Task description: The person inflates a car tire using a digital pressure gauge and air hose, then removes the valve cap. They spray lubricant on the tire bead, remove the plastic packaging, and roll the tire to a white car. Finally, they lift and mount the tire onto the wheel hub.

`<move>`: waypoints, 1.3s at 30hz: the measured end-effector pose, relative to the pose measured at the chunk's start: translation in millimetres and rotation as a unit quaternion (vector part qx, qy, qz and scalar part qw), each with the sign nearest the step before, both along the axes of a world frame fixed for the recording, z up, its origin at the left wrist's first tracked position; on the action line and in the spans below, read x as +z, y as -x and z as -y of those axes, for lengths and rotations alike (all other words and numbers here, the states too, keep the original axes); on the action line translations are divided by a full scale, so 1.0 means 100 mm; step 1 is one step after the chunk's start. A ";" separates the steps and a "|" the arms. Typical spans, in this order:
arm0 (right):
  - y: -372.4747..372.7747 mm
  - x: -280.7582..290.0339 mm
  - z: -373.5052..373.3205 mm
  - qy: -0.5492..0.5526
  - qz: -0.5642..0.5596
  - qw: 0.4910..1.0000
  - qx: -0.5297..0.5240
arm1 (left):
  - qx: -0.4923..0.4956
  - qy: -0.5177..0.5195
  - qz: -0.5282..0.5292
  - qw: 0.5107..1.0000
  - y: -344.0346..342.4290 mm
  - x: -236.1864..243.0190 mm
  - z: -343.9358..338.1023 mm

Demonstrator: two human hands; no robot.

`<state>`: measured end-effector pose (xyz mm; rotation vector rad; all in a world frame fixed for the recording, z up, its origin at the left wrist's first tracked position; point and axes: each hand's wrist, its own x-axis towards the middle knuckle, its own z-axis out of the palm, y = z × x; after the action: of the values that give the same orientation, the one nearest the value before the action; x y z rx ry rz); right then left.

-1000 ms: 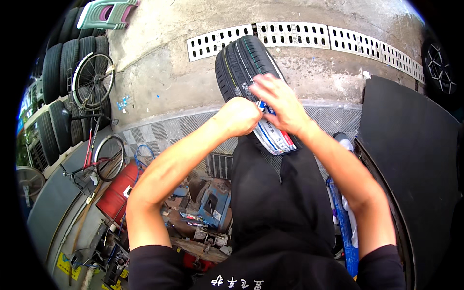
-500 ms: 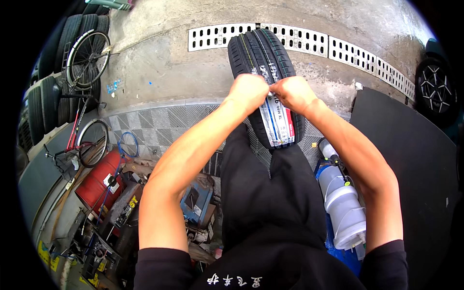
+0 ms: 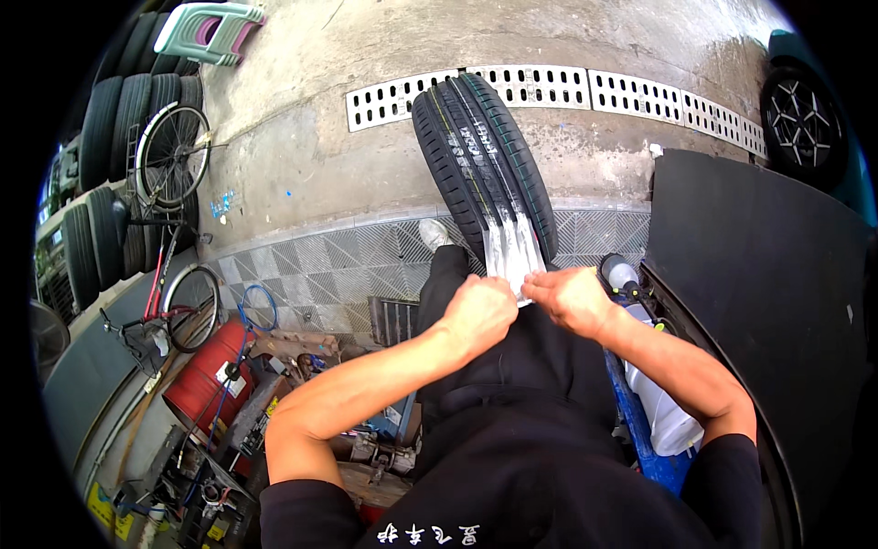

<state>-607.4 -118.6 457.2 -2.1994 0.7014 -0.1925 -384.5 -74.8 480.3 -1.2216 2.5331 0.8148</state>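
Observation:
A black tyre (image 3: 480,156) stands upright on the floor in front of me, its grooved tread facing up toward me. From the near part of the tread a whitish sticker label (image 3: 512,252) stretches toward my body, partly peeled, its upper end still stuck to the tread. My left hand (image 3: 485,313) is closed on the label's left corner. On the right corner, my right hand (image 3: 565,297) pinches with thumb and fingers. The tyre's lower near side is hidden behind the label, my hands and my dark trousers.
A slotted drain grate (image 3: 540,89) crosses the floor behind the tyre. Left are a bicycle (image 3: 174,238), stacked tyres (image 3: 110,137), green stools (image 3: 206,35) and a red drum (image 3: 208,375). At right lie a dark board (image 3: 741,265) and a white plastic container (image 3: 658,403).
Both hands have pulled down the tread toward my body, peeling the label so its pale underside shows. The printed side is no longer visible. The view has shifted slightly.

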 end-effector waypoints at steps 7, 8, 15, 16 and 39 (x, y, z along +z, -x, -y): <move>0.29 0.37 -0.53 -0.045 -0.004 0.996 -0.079 | -0.053 -0.069 -0.022 0.996 0.23 0.41 -0.26; 0.31 0.40 -0.60 -0.046 -0.001 0.994 -0.098 | -0.060 -0.071 -0.035 0.995 0.26 0.42 -0.24; 0.28 0.62 -0.77 -0.057 -0.003 0.984 -0.167 | -0.144 -0.056 0.014 0.988 0.32 0.67 -0.17; 0.28 0.65 -0.77 -0.068 -0.007 0.983 -0.168 | -0.156 -0.060 0.017 0.986 0.32 0.68 -0.16; 0.35 0.83 -0.86 -0.059 0.025 0.928 -0.366 | 0.184 0.211 0.028 0.960 0.37 -2.29 3.25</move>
<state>-642.3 -32.6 540.5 -1.7195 1.4424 -0.5628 -421.5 -400.1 250.9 -1.8569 2.5471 0.2904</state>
